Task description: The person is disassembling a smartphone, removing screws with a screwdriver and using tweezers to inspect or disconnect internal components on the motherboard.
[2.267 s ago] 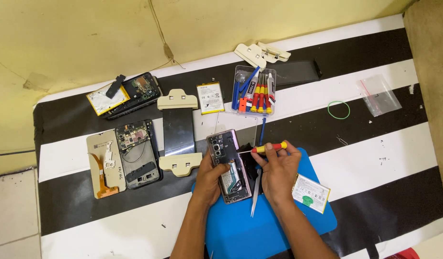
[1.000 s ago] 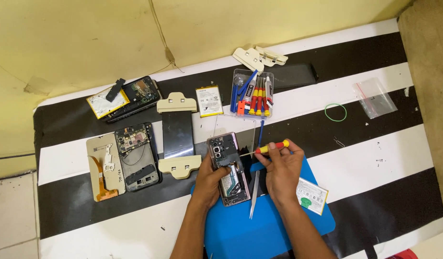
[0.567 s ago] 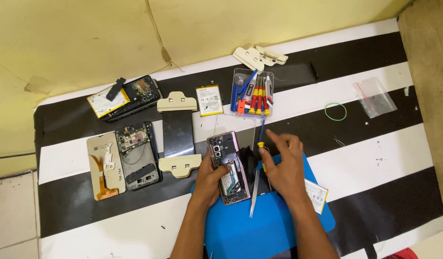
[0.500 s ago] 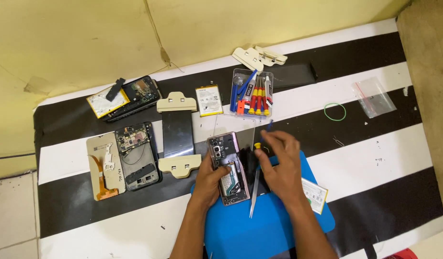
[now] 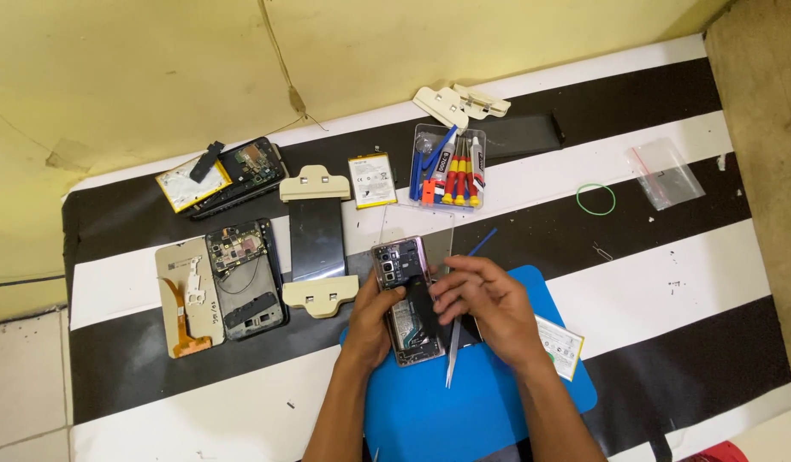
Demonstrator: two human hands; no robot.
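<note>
An opened smartphone [image 5: 401, 272] with its back off lies at the top edge of a blue work mat [image 5: 498, 402]. My left hand [image 5: 371, 315] grips the phone's left side. My right hand [image 5: 485, 301] reaches over it from the right, thumb and fingertips pinching a black cover piece [image 5: 423, 310] that lies on the phone's middle. Metal tweezers [image 5: 452, 358] rest on the mat just below my right hand. A thin blue pry stick [image 5: 482, 242] pokes out past my right fingers. No screwdriver shows in either hand.
On the striped cloth: a clear case of red-and-yellow screwdrivers [image 5: 451, 167], a loose battery [image 5: 371, 180], a clamped dark panel [image 5: 316, 241], two stripped phone bodies [image 5: 245, 278] at left, another phone [image 5: 237, 168], a green rubber band [image 5: 595, 198], a plastic bag [image 5: 665, 174].
My right hand held a red-and-yellow screwdriver at the phone's top right; it has swung left over the phone, the screwdriver is out of sight, and its fingers now pinch the black piece.
</note>
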